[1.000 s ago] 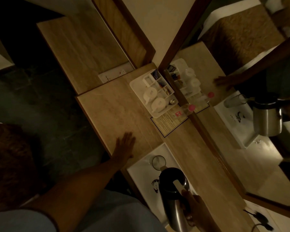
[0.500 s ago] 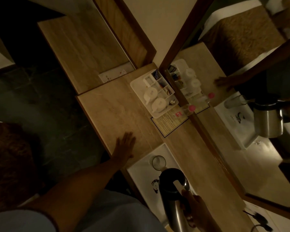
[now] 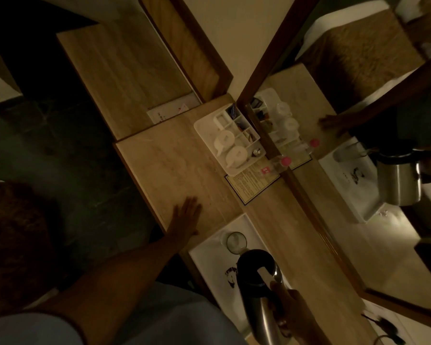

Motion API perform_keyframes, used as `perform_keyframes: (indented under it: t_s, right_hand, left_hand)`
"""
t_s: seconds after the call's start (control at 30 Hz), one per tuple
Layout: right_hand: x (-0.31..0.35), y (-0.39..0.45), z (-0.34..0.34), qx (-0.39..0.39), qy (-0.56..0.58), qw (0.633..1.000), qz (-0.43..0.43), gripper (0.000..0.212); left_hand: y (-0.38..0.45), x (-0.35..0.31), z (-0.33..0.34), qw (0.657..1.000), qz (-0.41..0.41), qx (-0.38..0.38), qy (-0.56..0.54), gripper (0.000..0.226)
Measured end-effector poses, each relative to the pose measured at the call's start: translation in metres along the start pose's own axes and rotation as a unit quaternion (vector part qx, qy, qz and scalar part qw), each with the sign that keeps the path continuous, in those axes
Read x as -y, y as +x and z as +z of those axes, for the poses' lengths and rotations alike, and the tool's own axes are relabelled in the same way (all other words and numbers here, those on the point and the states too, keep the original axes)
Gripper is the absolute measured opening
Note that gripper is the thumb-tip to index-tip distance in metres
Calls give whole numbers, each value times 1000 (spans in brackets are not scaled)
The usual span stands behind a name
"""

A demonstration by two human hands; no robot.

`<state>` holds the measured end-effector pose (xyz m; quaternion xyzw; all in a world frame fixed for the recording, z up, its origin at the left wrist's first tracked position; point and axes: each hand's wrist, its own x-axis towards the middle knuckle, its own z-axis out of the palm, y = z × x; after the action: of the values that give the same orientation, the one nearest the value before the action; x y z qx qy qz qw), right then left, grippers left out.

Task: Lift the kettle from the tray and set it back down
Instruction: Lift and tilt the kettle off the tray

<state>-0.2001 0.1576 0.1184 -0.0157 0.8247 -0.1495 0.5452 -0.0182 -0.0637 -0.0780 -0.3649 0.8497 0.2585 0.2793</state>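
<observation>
1. Almost nothing has shifted since the earlier frames: your kettle (image 3: 258,282) hangs at the same spot and your left hand (image 3: 186,216) has not moved.
2. Your right hand (image 3: 288,312), at 5 o'clock, has its fingers curled around the kettle's handle; the kettle leans over the white tray (image 3: 209,255), and you cannot tell whether its base touches it.
3. Your left hand lies flat on the counter (image 3: 159,168) with fingers slightly spread, at 10 o'clock from the kettle.
4. Count one kettle, one tray under it and one glass (image 3: 236,241) standing on that tray just at the kettle's 11 o'clock.
5. At 12 o'clock, one white organiser (image 3: 204,125) carries two upturned cups (image 3: 232,150), against the mirror (image 3: 358,145), which repeats the scene.
</observation>
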Motion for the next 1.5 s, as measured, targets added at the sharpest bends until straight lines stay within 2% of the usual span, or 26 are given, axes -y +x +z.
perform_keyframes:
  t_s: [1.2, 1.5]
  right_hand:
    - [3, 9, -1, 3, -9, 1000, 23, 68]
    - [13, 6, -1, 11, -42, 999, 30, 60]
  left_hand:
    - [0, 2, 3, 1000, 4, -9, -4, 90]
    - [1, 2, 2, 1000, 1, -6, -1, 91]
